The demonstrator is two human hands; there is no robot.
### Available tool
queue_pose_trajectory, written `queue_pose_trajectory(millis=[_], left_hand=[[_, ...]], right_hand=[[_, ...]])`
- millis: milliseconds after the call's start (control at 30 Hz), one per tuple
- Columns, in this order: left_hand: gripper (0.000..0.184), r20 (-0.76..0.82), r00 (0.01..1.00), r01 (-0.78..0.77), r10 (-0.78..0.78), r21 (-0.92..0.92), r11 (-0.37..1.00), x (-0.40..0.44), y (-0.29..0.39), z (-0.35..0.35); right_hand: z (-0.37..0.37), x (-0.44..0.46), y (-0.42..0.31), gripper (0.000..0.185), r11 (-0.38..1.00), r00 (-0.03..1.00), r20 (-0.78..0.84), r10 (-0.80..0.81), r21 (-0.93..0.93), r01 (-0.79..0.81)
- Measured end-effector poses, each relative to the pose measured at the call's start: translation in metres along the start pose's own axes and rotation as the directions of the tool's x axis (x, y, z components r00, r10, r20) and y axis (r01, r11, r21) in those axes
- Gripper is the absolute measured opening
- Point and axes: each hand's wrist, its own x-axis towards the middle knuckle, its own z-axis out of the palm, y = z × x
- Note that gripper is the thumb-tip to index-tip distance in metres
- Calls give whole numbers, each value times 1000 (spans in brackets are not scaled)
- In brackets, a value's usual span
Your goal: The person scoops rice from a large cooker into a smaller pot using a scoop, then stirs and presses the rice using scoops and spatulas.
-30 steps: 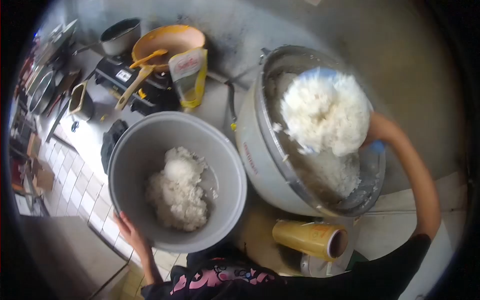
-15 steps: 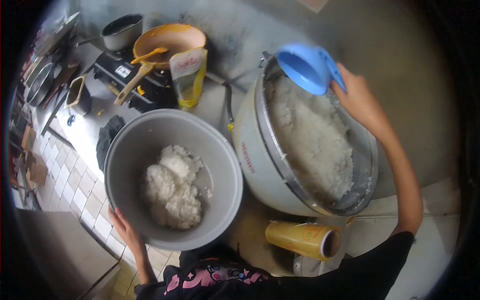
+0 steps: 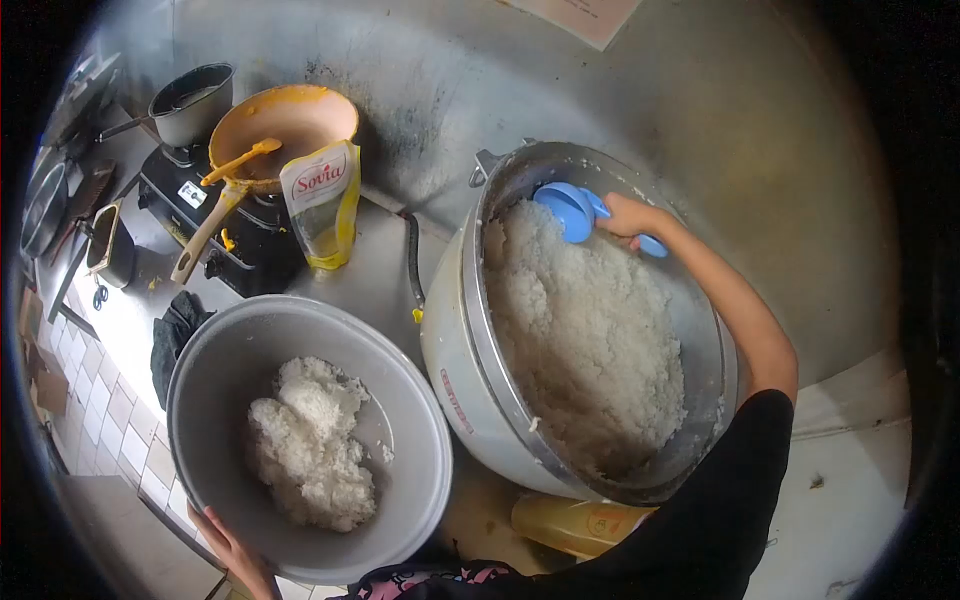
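My right hand [image 3: 634, 218] is closed around the handle of a blue plastic scoop [image 3: 566, 211]. The scoop's bowl touches the far part of the white cooked rice [image 3: 590, 330] inside a large metal rice pot [image 3: 452, 345]. To the left stands a smaller grey pot [image 3: 412, 478] with a few clumped scoops of rice [image 3: 313, 445] at its bottom. My left hand [image 3: 230, 552] holds that pot by its near left rim, with part of the hand cut off by the frame's lower edge.
Behind the grey pot is a black stove [image 3: 172, 200] bearing an orange pan [image 3: 300, 115] with a spatula [image 3: 240, 162]. A Sovia pouch [image 3: 322, 205] stands beside it. A yellow film roll [image 3: 575, 525] lies under my right arm. A metal wall [image 3: 430, 80] rises behind.
My right hand has lowered the scoop from above the large pot's far rim down to the rice. The view has shifted, and my left hand remains at the grey pot's rim.
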Motion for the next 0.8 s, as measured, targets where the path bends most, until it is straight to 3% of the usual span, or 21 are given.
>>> queue_pose_trajectory(millis=[67, 167, 400, 433, 533, 633, 700, 767, 800], left_hand=[[58, -12, 1000, -1, 2, 27, 1000, 3, -6, -1], [58, 6, 1000, -21, 21, 67, 998, 6, -2, -1], [56, 30, 998, -51, 48, 116, 992, 7, 1, -3], [56, 36, 998, -46, 42, 119, 992, 6, 3, -2], [57, 21, 999, -27, 25, 70, 997, 2, 8, 0], [60, 4, 998, -60, 60, 91, 994, 7, -7, -4], [60, 24, 998, -55, 53, 79, 995, 4, 7, -2], [60, 29, 999, -40, 39, 61, 997, 3, 11, -1], [60, 27, 999, -24, 23, 47, 999, 3, 11, -2]], right_hand=[[5, 2, 3, 18, 960, 975, 218, 45, 259, -102], [12, -10, -9, 18, 964, 980, 193, 52, 247, -100], [36, -35, -3, 11, 878, 936, 351, 1, 448, -169], [36, -40, -7, 11, 878, 934, 357, 6, 445, -176], [20, -66, -45, 16, 976, 964, 196, -182, 151, 154], [10, -67, -67, 17, 975, 940, 262, -220, 44, 216], [13, -75, -78, 17, 977, 936, 283, -208, 94, 189], [19, -82, -81, 13, 954, 922, 363, -131, 298, 18], [21, -83, -81, 13, 955, 921, 369, -123, 297, 9]])
